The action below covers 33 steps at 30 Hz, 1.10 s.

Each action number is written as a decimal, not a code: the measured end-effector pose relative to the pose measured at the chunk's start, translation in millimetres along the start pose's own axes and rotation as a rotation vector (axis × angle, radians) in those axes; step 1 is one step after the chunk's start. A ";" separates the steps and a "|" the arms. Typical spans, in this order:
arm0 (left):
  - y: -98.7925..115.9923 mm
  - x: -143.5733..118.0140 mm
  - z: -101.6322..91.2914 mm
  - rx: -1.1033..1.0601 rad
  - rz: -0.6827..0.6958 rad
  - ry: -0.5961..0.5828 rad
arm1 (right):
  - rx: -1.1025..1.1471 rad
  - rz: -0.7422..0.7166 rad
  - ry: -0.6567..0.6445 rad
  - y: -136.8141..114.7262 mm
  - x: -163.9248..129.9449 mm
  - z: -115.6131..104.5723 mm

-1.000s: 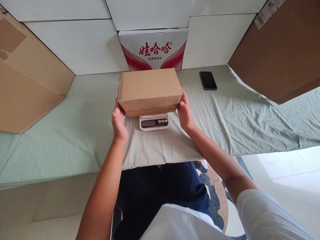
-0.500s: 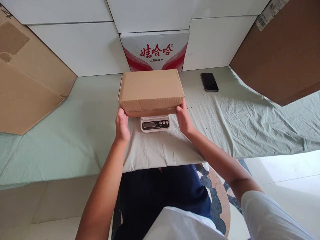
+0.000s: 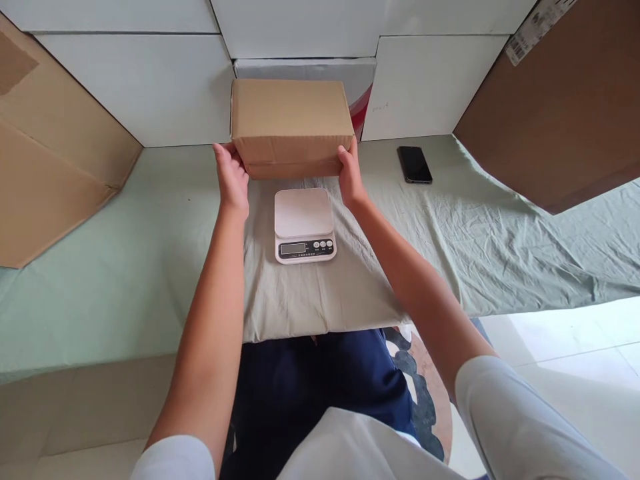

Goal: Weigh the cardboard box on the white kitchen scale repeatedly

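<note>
Nearest, the scale (image 3: 305, 225) is sitting bare on the cloth-covered surface (image 3: 450, 240). Just beyond the scale, the left hand (image 3: 231, 175) and right hand (image 3: 351, 177) are pressing flat against the ends of the cardboard box (image 3: 291, 127), holding it raised. With only side pressure gripping it, the box could be slipping down onto the scale, or bumping the printed carton (image 3: 363, 83) behind.
</note>
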<state>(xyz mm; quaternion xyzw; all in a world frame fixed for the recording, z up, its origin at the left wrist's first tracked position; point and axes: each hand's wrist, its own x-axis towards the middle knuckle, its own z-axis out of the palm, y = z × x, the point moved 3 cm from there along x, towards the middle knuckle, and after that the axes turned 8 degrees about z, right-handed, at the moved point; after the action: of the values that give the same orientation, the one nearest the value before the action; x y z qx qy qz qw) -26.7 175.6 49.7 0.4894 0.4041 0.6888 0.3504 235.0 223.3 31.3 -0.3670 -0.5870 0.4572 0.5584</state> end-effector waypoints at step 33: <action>-39.9 15.1 -66.3 -0.025 -0.104 0.192 | 0.087 0.183 0.156 87.1 47.2 -73.4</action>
<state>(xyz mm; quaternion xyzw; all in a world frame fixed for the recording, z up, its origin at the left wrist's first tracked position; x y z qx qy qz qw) -90.9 191.8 6.8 0.3953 0.4519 0.7183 0.3514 295.7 304.3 -39.2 -0.4289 -0.4853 0.5014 0.5737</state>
